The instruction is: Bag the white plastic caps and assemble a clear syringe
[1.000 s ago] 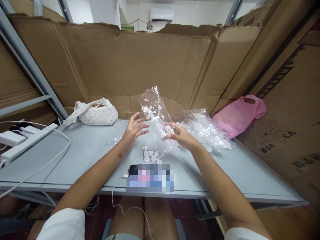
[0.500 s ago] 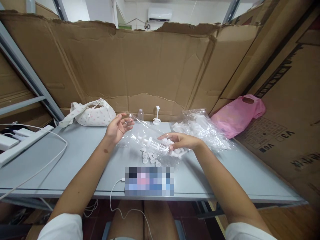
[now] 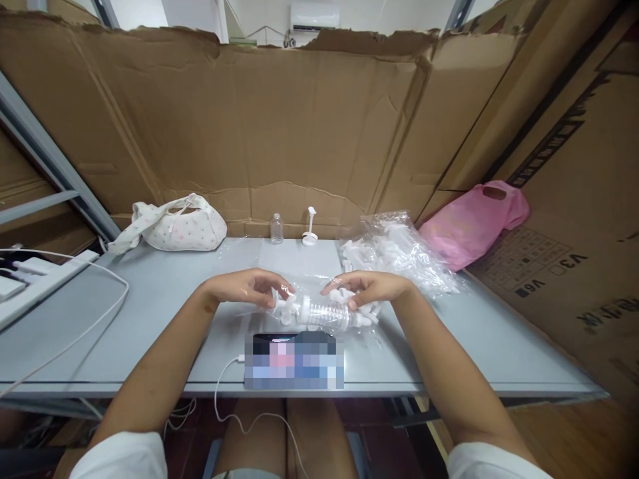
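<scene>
Here, fingertips first: the left hand [image 3: 244,287] has its fingers curled down, the tips pinching the crinkled edge of the clear plastic bag [image 3: 319,313] at its left end. The right hand [image 3: 372,288] mirrors it, fingers bent and closed on the bag's right end, thumb side toward me. I cannot tell whether either thumb is under the film.

Between the two hands, inside the bag, lies a small clear bottle [image 3: 324,311] on its side, neck pointing left, with small white caps [image 3: 284,311] bunched around it. The bag rests on the grey table [image 3: 164,299], just beyond the phone [image 3: 293,351], whose screen is blurred out and whose white cable [image 3: 224,392] drops off the near edge.

Farther back, against the cardboard wall [image 3: 299,126]: another small bottle [image 3: 276,229] standing upright, and a white pump top [image 3: 310,227] just beside it. To the right, a heap of filled clear bags [image 3: 399,256], then a pink bag [image 3: 474,219]. Back left, a white spotted handbag [image 3: 174,225]; far left, a power strip [image 3: 42,283] with cord.
</scene>
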The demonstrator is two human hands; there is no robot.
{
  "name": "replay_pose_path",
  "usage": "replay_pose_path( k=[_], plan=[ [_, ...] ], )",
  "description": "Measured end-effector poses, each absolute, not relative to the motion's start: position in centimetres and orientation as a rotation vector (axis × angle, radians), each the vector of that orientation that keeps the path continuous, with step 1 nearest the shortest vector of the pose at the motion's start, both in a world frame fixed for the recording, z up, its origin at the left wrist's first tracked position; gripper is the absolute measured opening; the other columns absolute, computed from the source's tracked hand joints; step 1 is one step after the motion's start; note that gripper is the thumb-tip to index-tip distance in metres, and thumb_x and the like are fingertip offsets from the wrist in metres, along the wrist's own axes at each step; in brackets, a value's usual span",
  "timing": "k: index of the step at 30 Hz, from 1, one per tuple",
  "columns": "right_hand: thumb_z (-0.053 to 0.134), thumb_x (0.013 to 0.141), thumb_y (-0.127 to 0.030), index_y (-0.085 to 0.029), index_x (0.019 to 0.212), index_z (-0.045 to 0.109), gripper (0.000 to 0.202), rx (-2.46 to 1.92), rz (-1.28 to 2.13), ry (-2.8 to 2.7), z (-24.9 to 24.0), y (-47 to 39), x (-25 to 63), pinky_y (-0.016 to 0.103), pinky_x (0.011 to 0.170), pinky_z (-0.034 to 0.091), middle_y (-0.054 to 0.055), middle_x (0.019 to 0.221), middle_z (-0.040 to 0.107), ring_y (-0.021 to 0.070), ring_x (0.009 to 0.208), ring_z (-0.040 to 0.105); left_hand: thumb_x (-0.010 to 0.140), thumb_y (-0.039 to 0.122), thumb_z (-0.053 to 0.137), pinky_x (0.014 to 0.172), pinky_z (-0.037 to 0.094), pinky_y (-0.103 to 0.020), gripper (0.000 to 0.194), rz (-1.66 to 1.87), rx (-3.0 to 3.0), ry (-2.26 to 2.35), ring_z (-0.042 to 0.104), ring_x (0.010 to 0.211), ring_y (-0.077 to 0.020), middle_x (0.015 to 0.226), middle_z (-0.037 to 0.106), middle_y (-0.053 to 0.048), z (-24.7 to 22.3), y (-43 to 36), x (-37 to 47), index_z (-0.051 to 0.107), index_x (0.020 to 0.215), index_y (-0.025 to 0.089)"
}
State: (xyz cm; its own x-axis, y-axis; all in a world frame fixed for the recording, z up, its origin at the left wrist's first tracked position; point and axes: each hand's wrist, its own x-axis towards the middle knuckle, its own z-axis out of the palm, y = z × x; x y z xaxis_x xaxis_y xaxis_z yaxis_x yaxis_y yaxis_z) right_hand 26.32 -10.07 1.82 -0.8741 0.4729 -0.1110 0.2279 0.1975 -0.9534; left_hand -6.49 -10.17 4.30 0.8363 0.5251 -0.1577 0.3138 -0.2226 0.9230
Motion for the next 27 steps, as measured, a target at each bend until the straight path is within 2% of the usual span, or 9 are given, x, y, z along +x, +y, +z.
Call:
replay_pose_path(
  k=[3,6,10,13,21,27],
  plan=[
    [0.07,0.082,-0.03,-0.019,0.127,0.059,0.047,-0.707,1.73,-2.239,1.6,-10.1,26.5,0.019,0.066,0.051,0.003,0.094,0.066,0.0087,0.074,0.06,0.075,0.03,0.071,0.069,0.049,-0.024,0.02,0.279,1.868,0.677,0.061,0.077,-0.0138,0.095,0.069,-0.005,3.8,-10.2,-5.8,0.071,0.093,0.021],
    [0.069,0.082,-0.028,-0.019,0.125,0.059,0.045,-0.768,1.704,-2.194,1.5,-10.2,26.8,0.02,0.066,0.051,0.002,0.091,0.066,0.0094,0.075,0.06,0.077,0.032,0.068,0.071,0.048,-0.024,0.016,0.414,1.906,0.782,0.06,0.077,-0.0139,0.089,0.068,-0.004,4.0,-10.4,-6.1,0.07,0.087,0.019],
    [0.07,0.081,-0.027,-0.019,0.124,0.06,0.044,-0.84,1.664,-2.111,1.6,-10.2,27.5,0.021,0.065,0.05,0.002,0.09,0.066,0.0088,0.072,0.06,0.076,0.032,0.067,0.059,0.045,-0.022,0.015,0.615,1.948,0.99,0.057,0.065,-0.0128,0.075,0.064,-0.001,4.9,-10.5,-8.1,0.069,0.086,0.021],
    [0.069,0.082,-0.029,-0.019,0.125,0.057,0.046,-0.867,1.671,-2.055,1.6,-10.2,28.0,0.021,0.063,0.05,0.002,0.092,0.067,0.0096,0.072,0.062,0.075,0.031,0.064,0.056,0.043,-0.023,0.013,0.827,1.984,1.179,0.056,0.063,-0.0143,0.069,0.061,-0.001,5.2,-10.5,-10.0,0.068,0.084,0.023],
    [0.069,0.083,-0.029,-0.018,0.125,0.056,0.045,-0.83,1.598,-1.957,2.1,-10.6,29.0,0.029,0.072,0.054,0.008,0.101,0.069,0.0134,0.078,0.066,0.078,0.033,0.059,0.064,0.045,-0.026,0.021,1.179,1.993,1.519,0.058,0.065,-0.015,0.069,0.06,0.0,5.0,-10.1,-12.6,0.065,0.092,0.02],
    [0.069,0.083,-0.032,-0.019,0.123,0.056,0.044,-0.877,1.54,-1.927,2.4,-10.9,29.7,0.031,0.072,0.054,0.008,0.102,0.067,0.015,0.079,0.065,0.078,0.024,0.049,0.07,0.046,-0.027,0.028,1.317,1.91,1.738,0.062,0.072,-0.0168,0.079,0.067,-0.003,4.4,-9.7,-12.2,0.07,0.095,0.02]
  ],
)
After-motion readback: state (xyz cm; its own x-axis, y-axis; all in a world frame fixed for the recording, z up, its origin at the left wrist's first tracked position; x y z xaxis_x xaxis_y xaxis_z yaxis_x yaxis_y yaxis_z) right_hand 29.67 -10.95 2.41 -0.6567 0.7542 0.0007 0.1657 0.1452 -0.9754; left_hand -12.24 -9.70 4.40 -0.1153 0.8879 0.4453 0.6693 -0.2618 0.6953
